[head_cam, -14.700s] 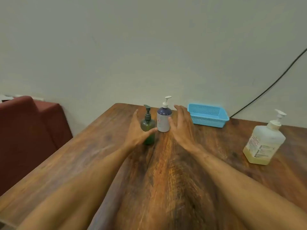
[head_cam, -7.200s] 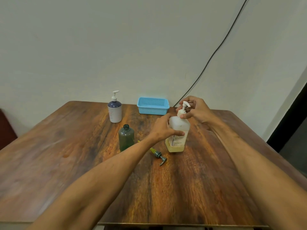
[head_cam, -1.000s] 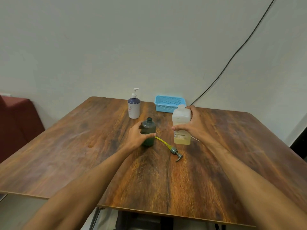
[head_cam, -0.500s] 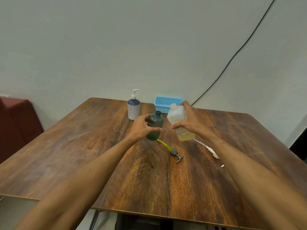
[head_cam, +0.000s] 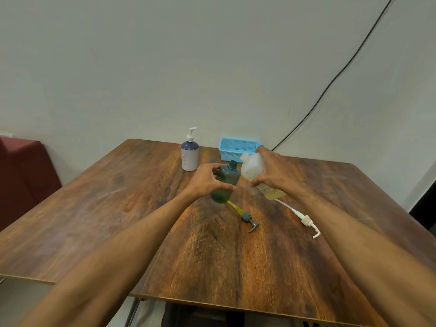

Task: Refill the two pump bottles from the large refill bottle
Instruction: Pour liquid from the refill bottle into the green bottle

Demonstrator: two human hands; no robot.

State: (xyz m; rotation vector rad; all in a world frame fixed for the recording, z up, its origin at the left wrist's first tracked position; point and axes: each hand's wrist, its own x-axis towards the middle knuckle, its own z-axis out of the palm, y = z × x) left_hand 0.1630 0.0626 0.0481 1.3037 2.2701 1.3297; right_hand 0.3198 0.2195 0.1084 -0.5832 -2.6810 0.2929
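1. green pump bottle: we log it off the table, gripped in the left hand and tipped rightward; a second ago it stood upright on the wood.
2. grey-green pump: screwed on at the start, we now list it lying loose on the table.
3. large refill bottle: we note it raised by the right hand, tilted, its open neck just beside the green bottle's mouth.
4. white pump: fitted seven seconds ago, now lying on the table at right.
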